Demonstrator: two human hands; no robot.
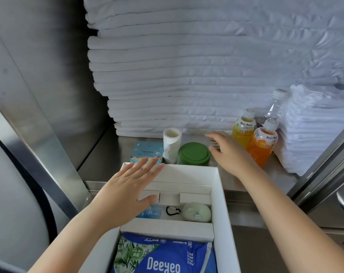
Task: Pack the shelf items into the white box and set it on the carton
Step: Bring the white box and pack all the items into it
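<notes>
A blue Deeyeo pack (pixel 163 259) fills the white box's (pixel 219 194) near end; the left hand (pixel 127 191) spreads flat over its far end. The right hand (pixel 229 153), fingers straight, hovers between green-lidded jar (pixel 194 153) and orange bottle (pixel 260 147).

Open divided white box (pixel 219 194), blue pack (pixel 163 257) inside, green-lidded jar (pixel 194 153), paper roll (pixel 172 146), yellow bottle (pixel 243 133), orange bottle (pixel 261 146) upright on shelf (pixel 108 154)

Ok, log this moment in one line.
left hand: open over box | right hand: open, reaching between jar and bottles | roll: on shelf
</notes>
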